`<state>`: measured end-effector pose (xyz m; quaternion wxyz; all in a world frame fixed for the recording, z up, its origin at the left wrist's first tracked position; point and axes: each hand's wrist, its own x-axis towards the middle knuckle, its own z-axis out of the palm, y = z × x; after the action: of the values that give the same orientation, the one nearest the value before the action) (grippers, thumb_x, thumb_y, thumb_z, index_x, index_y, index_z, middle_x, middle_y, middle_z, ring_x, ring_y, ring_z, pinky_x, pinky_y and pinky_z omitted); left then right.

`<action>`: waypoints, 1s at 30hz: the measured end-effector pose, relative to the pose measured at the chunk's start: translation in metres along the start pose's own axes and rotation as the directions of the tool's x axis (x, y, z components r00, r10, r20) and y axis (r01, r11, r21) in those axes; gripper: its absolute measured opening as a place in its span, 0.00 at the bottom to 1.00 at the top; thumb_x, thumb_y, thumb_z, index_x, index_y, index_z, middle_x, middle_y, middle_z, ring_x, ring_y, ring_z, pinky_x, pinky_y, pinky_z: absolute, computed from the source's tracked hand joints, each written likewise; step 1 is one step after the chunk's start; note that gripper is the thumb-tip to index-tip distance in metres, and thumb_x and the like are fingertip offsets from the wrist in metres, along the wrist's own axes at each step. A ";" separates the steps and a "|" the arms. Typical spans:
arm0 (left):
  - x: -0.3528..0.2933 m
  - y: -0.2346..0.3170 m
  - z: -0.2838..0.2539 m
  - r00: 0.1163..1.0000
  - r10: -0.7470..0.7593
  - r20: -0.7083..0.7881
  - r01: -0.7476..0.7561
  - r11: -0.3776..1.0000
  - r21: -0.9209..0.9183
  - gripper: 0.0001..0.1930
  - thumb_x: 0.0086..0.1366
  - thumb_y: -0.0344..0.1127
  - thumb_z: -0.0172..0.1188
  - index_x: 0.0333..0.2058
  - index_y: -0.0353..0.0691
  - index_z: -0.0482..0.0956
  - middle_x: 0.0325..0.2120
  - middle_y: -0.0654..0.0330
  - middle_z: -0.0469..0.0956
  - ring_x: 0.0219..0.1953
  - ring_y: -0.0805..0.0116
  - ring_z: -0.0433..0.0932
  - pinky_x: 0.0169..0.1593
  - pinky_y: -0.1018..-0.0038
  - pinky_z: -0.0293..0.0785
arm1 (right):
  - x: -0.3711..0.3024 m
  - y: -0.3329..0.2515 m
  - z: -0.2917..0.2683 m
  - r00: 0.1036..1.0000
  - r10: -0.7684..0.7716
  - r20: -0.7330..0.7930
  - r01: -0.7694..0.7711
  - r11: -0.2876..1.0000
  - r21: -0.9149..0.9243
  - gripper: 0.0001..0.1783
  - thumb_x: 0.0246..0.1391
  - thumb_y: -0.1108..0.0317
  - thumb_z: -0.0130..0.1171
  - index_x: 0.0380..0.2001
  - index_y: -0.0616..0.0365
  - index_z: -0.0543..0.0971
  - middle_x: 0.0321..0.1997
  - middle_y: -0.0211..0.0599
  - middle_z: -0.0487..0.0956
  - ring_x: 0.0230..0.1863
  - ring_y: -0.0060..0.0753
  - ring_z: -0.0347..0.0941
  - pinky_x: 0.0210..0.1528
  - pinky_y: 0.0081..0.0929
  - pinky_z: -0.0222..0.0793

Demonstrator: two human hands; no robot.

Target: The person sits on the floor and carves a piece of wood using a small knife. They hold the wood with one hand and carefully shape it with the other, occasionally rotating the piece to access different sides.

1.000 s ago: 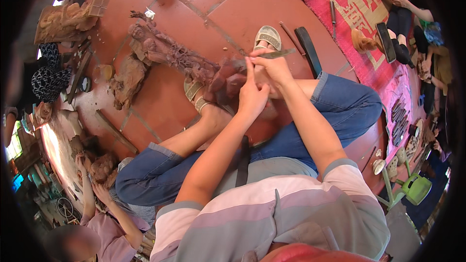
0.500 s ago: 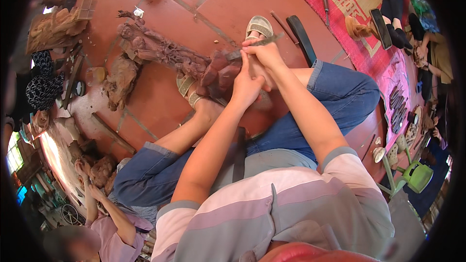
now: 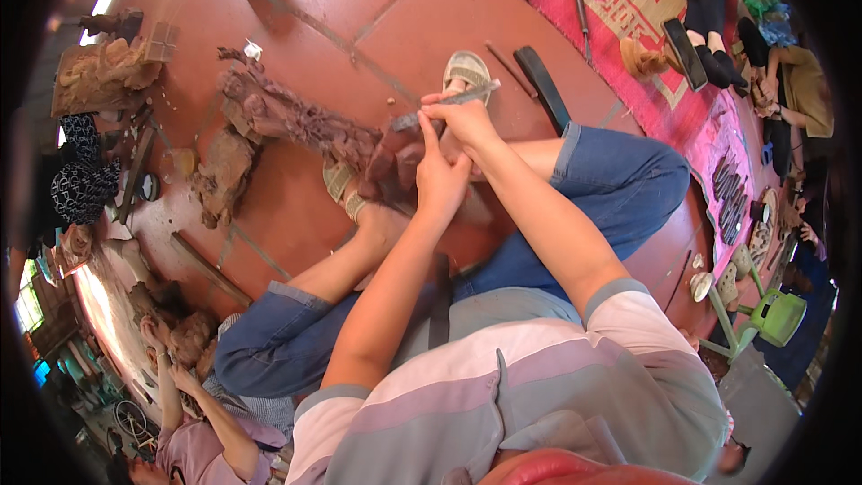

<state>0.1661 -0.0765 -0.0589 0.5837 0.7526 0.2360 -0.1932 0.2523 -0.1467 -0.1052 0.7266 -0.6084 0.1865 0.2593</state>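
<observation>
1 grey flat tool, held over the near end of 1 carved wood figure; long axis lower L to upper R, L end twd figure. R hand fingers closed round tool. L hand: index straight, tip by tool; contact unclear. Figure lies upper L to lower R, broad end nr hands. Outward: 2 sandals, 1 rough wood lump beside figure, 1 black bar + 1 thin rod at R.

Reddish-brown wood carving lies slanted, far left to near right; grey flat tool (partly covered) at near end.
</observation>
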 end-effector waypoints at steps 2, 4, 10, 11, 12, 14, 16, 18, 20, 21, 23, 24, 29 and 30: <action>0.005 0.005 -0.002 1.000 -0.021 0.000 0.021 1.000 0.002 0.49 0.57 0.29 0.52 0.67 0.50 0.26 0.20 0.55 0.79 0.12 0.69 0.74 0.15 0.77 0.71 | -0.007 -0.018 0.008 0.998 -0.025 -0.066 0.017 0.994 -0.108 0.10 0.44 0.80 0.62 0.33 0.67 0.79 0.34 0.37 0.79 0.37 0.28 0.75 0.38 0.23 0.72; -0.001 0.003 -0.002 0.992 -0.078 0.097 0.080 0.997 -0.009 0.49 0.57 0.30 0.52 0.67 0.49 0.26 0.21 0.55 0.79 0.12 0.69 0.74 0.15 0.77 0.71 | 0.004 0.003 -0.007 0.998 0.056 -0.012 -0.056 0.998 0.021 0.10 0.43 0.80 0.62 0.33 0.67 0.79 0.34 0.36 0.79 0.37 0.28 0.75 0.39 0.22 0.71; -0.004 0.010 -0.009 1.000 -0.009 -0.015 0.009 1.000 -0.011 0.48 0.57 0.29 0.51 0.67 0.47 0.26 0.21 0.53 0.79 0.12 0.71 0.73 0.15 0.77 0.71 | 0.004 0.005 0.007 0.999 -0.013 0.031 0.010 0.995 0.094 0.09 0.42 0.79 0.63 0.31 0.66 0.79 0.34 0.35 0.79 0.38 0.27 0.75 0.40 0.21 0.71; 0.000 0.009 -0.008 0.997 -0.065 -0.029 0.066 0.997 0.033 0.47 0.57 0.29 0.50 0.67 0.46 0.26 0.21 0.52 0.80 0.13 0.71 0.74 0.16 0.77 0.72 | -0.003 -0.003 0.015 0.994 -0.107 -0.026 0.108 0.994 0.021 0.10 0.42 0.79 0.63 0.32 0.66 0.79 0.34 0.36 0.79 0.37 0.27 0.75 0.40 0.21 0.71; -0.001 0.003 -0.006 0.995 -0.089 0.050 0.089 0.996 0.008 0.47 0.57 0.29 0.50 0.67 0.46 0.26 0.21 0.52 0.79 0.13 0.71 0.74 0.16 0.77 0.72 | -0.005 0.003 0.009 0.999 -0.027 -0.044 0.026 0.999 -0.019 0.11 0.42 0.79 0.63 0.33 0.66 0.79 0.34 0.36 0.79 0.37 0.27 0.75 0.39 0.21 0.71; 0.005 0.005 -0.009 0.980 -0.078 0.180 0.086 0.996 -0.035 0.47 0.57 0.29 0.50 0.67 0.46 0.26 0.21 0.53 0.79 0.13 0.70 0.74 0.15 0.77 0.71 | 0.002 -0.005 -0.007 0.995 0.074 -0.062 -0.080 0.992 -0.093 0.12 0.42 0.78 0.63 0.35 0.66 0.78 0.34 0.37 0.79 0.36 0.27 0.75 0.39 0.22 0.71; 0.004 -0.001 -0.007 0.981 -0.055 0.184 0.057 0.998 -0.008 0.47 0.57 0.29 0.50 0.67 0.47 0.27 0.21 0.54 0.79 0.13 0.71 0.73 0.15 0.76 0.71 | 0.009 -0.003 -0.007 0.997 0.076 -0.005 -0.076 0.997 -0.004 0.13 0.43 0.78 0.63 0.36 0.66 0.79 0.33 0.38 0.80 0.35 0.27 0.76 0.38 0.22 0.72; 0.014 -0.012 -0.007 0.998 0.063 0.018 -0.064 0.995 0.076 0.47 0.58 0.29 0.50 0.68 0.51 0.28 0.22 0.55 0.78 0.13 0.70 0.73 0.15 0.76 0.72 | 0.005 -0.003 0.000 0.997 0.057 0.044 -0.063 0.985 0.161 0.12 0.43 0.78 0.63 0.35 0.65 0.79 0.33 0.38 0.80 0.34 0.27 0.76 0.38 0.23 0.72; 0.004 0.004 -0.004 0.998 -0.055 -0.002 0.054 0.996 -0.075 0.47 0.58 0.29 0.52 0.68 0.56 0.30 0.22 0.55 0.77 0.13 0.69 0.74 0.15 0.75 0.72 | -0.002 -0.002 0.005 0.998 0.052 -0.037 -0.050 0.998 0.046 0.12 0.44 0.77 0.63 0.36 0.63 0.78 0.33 0.36 0.78 0.34 0.30 0.75 0.35 0.26 0.73; 0.008 -0.009 0.000 0.998 -0.029 -0.048 0.032 0.997 0.070 0.47 0.58 0.30 0.54 0.68 0.58 0.31 0.23 0.54 0.77 0.14 0.69 0.75 0.15 0.75 0.73 | -0.012 -0.009 0.010 0.991 0.131 -0.019 -0.127 0.980 0.154 0.11 0.43 0.77 0.62 0.34 0.60 0.77 0.33 0.35 0.77 0.34 0.29 0.74 0.34 0.28 0.73; 0.013 -0.026 0.000 0.993 0.100 -0.063 -0.098 0.995 0.026 0.46 0.59 0.28 0.53 0.68 0.59 0.34 0.22 0.55 0.77 0.16 0.68 0.77 0.15 0.76 0.73 | -0.008 0.000 0.016 0.995 0.094 -0.018 -0.084 0.952 0.296 0.11 0.38 0.84 0.56 0.29 0.60 0.73 0.26 0.38 0.75 0.28 0.33 0.73 0.27 0.33 0.72; 0.014 -0.018 0.000 0.997 0.072 0.040 -0.071 0.997 -0.037 0.44 0.59 0.27 0.52 0.68 0.58 0.36 0.22 0.55 0.78 0.16 0.68 0.77 0.14 0.77 0.72 | 0.002 0.009 0.006 0.999 0.043 -0.009 -0.037 0.936 0.349 0.10 0.37 0.85 0.55 0.25 0.61 0.72 0.23 0.36 0.73 0.24 0.32 0.72 0.23 0.31 0.70; -0.001 0.005 -0.005 0.995 -0.020 0.097 0.016 0.999 0.042 0.45 0.62 0.27 0.50 0.68 0.51 0.27 0.19 0.56 0.78 0.11 0.72 0.72 0.11 0.80 0.66 | 0.001 0.012 -0.005 0.988 -0.061 -0.143 0.055 0.998 -0.043 0.05 0.36 0.73 0.65 0.22 0.58 0.81 0.28 0.35 0.81 0.27 0.29 0.77 0.29 0.27 0.72; 0.005 0.003 0.004 0.998 0.014 0.059 -0.016 0.999 0.035 0.45 0.62 0.27 0.50 0.67 0.52 0.27 0.20 0.56 0.79 0.11 0.72 0.72 0.11 0.80 0.66 | 0.002 0.014 -0.008 0.982 -0.129 -0.141 0.108 0.984 -0.145 0.07 0.35 0.71 0.66 0.23 0.57 0.82 0.29 0.34 0.81 0.28 0.29 0.77 0.32 0.27 0.73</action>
<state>0.1720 -0.0805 -0.0601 0.5782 0.7586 0.2096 -0.2153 0.2460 -0.1520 -0.1191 0.6814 -0.6844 0.1859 0.1811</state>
